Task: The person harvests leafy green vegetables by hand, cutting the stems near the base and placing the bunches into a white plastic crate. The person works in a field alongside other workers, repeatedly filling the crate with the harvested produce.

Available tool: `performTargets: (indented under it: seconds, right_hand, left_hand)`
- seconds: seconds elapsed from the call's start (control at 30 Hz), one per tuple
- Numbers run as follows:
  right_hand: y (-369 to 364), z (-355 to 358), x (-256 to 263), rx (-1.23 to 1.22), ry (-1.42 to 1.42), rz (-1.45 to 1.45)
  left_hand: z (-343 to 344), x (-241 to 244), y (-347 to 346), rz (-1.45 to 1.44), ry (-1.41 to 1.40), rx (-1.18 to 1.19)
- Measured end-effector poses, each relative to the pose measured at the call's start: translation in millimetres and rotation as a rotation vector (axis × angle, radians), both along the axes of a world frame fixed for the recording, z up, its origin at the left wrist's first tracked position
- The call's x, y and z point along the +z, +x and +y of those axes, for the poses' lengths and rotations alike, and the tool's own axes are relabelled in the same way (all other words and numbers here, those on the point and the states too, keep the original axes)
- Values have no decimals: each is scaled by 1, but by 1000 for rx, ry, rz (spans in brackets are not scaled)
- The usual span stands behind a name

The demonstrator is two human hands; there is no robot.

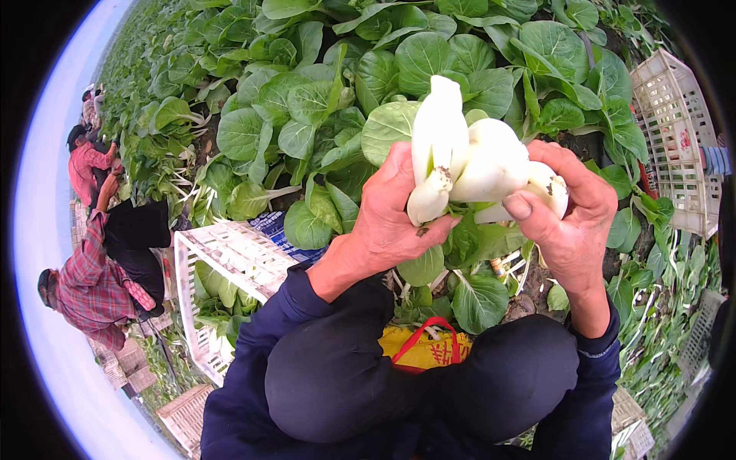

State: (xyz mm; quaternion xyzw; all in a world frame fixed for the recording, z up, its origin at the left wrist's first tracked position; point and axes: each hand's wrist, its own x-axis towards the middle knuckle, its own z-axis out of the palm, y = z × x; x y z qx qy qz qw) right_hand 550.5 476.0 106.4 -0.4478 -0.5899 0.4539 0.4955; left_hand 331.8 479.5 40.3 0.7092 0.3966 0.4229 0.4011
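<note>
My left hand (379,213) grips heads of pak choi, with the thumb behind a tall white stalk base (441,123). Against my left fingers lies a smaller base (430,198) with soil on its cut end. A broad, rounded white pak choi base (491,161) sits between my two hands. My right hand (575,218) closes around another pak choi base (549,187), its thumb pressed across the front; dark soil clings to that end. The bases face up towards me. Green leaves hang below them, partly hidden by my hands.
Growing pak choi (322,98) fills the ground ahead. To my left, a white plastic crate (230,241) holds leafy heads, near a blue printed sack (282,230). Another crate (673,138) stands right. A yellow bag (422,345) lies between my knees. Co-workers (92,282) crouch far left.
</note>
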Motion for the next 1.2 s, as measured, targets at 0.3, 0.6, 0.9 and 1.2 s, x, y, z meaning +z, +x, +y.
performTargets:
  seconds: [0.3,0.6,0.9,1.2]
  right_hand:
    - [-51,-7,74,-69,-54,-317]
    - [-80,37,22,-140,-76,-139]
    - [-87,56,-8,-167,-258,98]
    - [-53,57,-24,1,238,-444]
  left_hand:
    - [-6,5,-1,-263,386,162]
    - [-8,-14,-7,-730,-154,13]
    - [-1,-23,-12,-949,-305,-33]
    - [6,-17,-5,-1032,-169,-27]
